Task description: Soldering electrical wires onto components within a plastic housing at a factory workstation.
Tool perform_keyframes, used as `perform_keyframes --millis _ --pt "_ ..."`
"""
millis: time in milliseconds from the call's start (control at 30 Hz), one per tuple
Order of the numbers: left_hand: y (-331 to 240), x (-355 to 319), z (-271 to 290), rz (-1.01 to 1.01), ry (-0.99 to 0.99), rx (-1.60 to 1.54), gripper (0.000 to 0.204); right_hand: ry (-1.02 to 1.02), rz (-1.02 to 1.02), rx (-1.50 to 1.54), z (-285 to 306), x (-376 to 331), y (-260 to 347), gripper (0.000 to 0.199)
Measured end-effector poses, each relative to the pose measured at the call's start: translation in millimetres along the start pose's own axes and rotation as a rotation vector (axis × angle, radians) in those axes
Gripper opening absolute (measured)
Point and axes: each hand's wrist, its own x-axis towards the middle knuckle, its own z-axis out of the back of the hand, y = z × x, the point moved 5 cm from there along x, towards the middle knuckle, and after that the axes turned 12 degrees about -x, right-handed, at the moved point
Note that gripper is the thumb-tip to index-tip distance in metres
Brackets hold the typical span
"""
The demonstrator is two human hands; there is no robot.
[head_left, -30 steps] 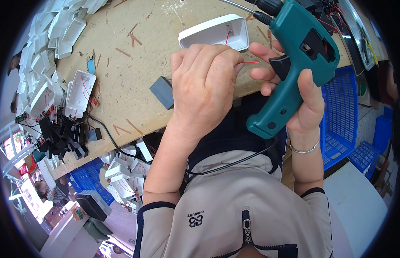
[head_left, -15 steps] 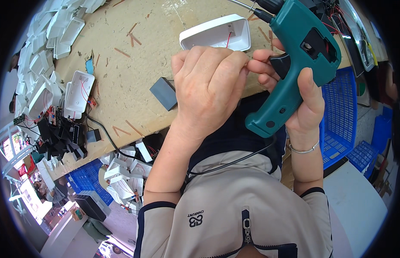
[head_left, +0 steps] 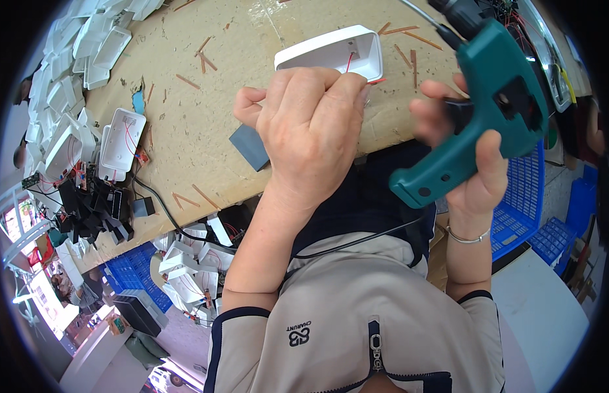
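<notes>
My right hand (head_left: 482,175) is wrapped round the handle of a green soldering gun (head_left: 442,156) with a black trigger; its index finger area is blurred. The gun's metal tip points up and left over the table. My left hand (head_left: 311,141) is closed in a pinch just in front of a white plastic housing (head_left: 327,44). A red wire (head_left: 349,63) rises inside that housing, and a red wire end (head_left: 378,81) sticks out by my left fingertips. Their grip on it is mostly hidden behind the hand. A grey block (head_left: 249,147) lies beside my left wrist.
White housings (head_left: 111,49) are heaped at the far left, with black parts (head_left: 95,209) near the table's left edge. Thin brown strips (head_left: 414,69) lie scattered on the worn table (head_left: 206,124). A black cable (head_left: 161,204) runs across the edge. Blue crates (head_left: 519,190) stand at right.
My right hand has moved the soldering gun right, away from my left hand. My left hand has shifted slightly left, and the red wire end now shows beside its fingertips.
</notes>
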Motion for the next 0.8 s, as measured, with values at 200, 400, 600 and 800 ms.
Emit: perform_keyframes --millis 200,400,600,800 --pt "2.1 -0.1 -0.3 0.000 -0.006 0.090 0.014 -0.154 0.003 -0.115 14.5 -26.3 14.7 0.078" --pt "3.6 4.3 1.9 0.064 -0.030 0.189 0.011 -0.222 -0.003 -0.305 21.8 -60.3 26.1 0.076" --pt "7.5 12.6 -5.1 0.086 0.061 0.281 0.005 -0.297 -0.083 -0.403 24.5 -84.1 22.4 0.075" --pt "11.9 13.1 -14.0 0.097 0.071 0.230 0.007 -0.222 -0.179 -0.437 17.7 -79.6 13.6 0.068"
